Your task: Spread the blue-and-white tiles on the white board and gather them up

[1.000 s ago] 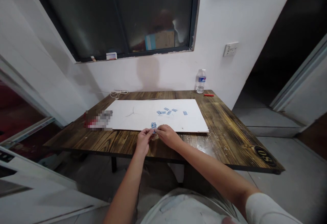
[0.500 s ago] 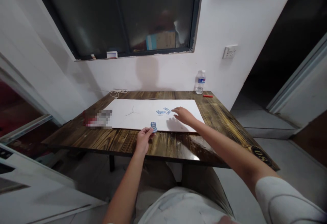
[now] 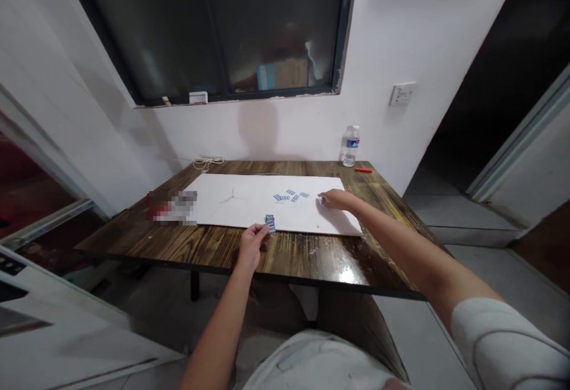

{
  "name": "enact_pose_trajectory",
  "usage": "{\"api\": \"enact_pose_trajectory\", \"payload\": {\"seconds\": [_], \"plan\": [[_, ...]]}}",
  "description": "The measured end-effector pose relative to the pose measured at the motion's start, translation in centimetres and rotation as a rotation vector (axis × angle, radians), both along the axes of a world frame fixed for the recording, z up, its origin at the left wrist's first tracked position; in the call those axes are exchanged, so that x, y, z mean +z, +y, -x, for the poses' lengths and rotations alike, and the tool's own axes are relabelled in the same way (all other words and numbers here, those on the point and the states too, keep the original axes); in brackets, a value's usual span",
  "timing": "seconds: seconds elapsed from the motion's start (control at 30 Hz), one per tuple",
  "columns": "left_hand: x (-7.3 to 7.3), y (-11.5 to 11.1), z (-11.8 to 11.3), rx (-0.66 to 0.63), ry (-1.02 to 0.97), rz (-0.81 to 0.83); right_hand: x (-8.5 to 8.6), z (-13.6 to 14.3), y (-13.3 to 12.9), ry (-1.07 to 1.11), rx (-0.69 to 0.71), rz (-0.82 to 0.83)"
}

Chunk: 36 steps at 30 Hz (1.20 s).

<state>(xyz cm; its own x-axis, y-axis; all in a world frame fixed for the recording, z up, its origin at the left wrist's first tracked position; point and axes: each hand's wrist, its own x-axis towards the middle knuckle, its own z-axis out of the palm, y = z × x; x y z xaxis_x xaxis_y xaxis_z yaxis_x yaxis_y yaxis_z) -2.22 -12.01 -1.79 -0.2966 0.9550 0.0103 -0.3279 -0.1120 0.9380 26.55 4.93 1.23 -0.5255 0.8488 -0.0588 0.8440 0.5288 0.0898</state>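
A white board (image 3: pixel 214 200) lies on the dark wooden table (image 3: pixel 200 246). Several small blue-and-white cards (image 3: pixel 290 192) are scattered right of its middle. My left hand (image 3: pixel 252 243) pinches a small fanned bunch of blue cards (image 3: pixel 269 222) at the board's front edge. Toward the board's right end, my right hand (image 3: pixel 336 199) is closed at the fingertips on a blue card (image 3: pixel 322 200), low over the white surface. Whether that card touches the board cannot be made out.
A water bottle (image 3: pixel 351 146) and a red pen (image 3: pixel 364 170) stand and lie at the back right. A coiled pale cord (image 3: pixel 208 162) is at the back left. A blurred red and grey item (image 3: pixel 173 207) overlaps the board's left end.
My right hand has moved right across the board and now has a card at its fingertips. One more card shows on the board where it was. My left hand has barely moved.
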Motion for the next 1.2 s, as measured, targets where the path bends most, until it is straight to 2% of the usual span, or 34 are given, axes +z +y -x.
{"api": "enact_pose_trajectory", "payload": {"seconds": [0.27, 0.37, 0.73, 0.9, 1.0, 1.1, 1.2], "plan": [[0.0, 0.0, 0.0, 0.003, 0.011, -0.007, -1.1, 0.2, 0.3, -0.072, 0.161, -0.105], [-0.1, 0.1, 0.0, 0.007, 0.012, -0.007, -1.2, 0.5, -0.1, -0.087, 0.129, -0.14], [-0.1, 0.1, 0.1, 0.016, 0.036, -0.003, -1.1, 1.2, -1.4, 0.068, 0.004, -0.219], [0.0, 0.2, -0.1, 0.035, 0.024, -0.003, 0.0, 3.0, -3.5, 0.332, -0.028, -0.232], [0.2, 0.2, -0.3, 0.053, 0.018, 0.003, 0.6, 5.2, -5.5, 0.563, 0.1, -0.25], [0.2, 0.1, -0.3, 0.056, 0.015, 0.008, 1.0, 7.9, -8.1, 0.798, 0.237, -0.351], [0.3, 0.1, -0.2, 0.044, 0.027, -0.001, 1.2, 10.3, -10.7, 0.921, 0.396, -0.449]]}}
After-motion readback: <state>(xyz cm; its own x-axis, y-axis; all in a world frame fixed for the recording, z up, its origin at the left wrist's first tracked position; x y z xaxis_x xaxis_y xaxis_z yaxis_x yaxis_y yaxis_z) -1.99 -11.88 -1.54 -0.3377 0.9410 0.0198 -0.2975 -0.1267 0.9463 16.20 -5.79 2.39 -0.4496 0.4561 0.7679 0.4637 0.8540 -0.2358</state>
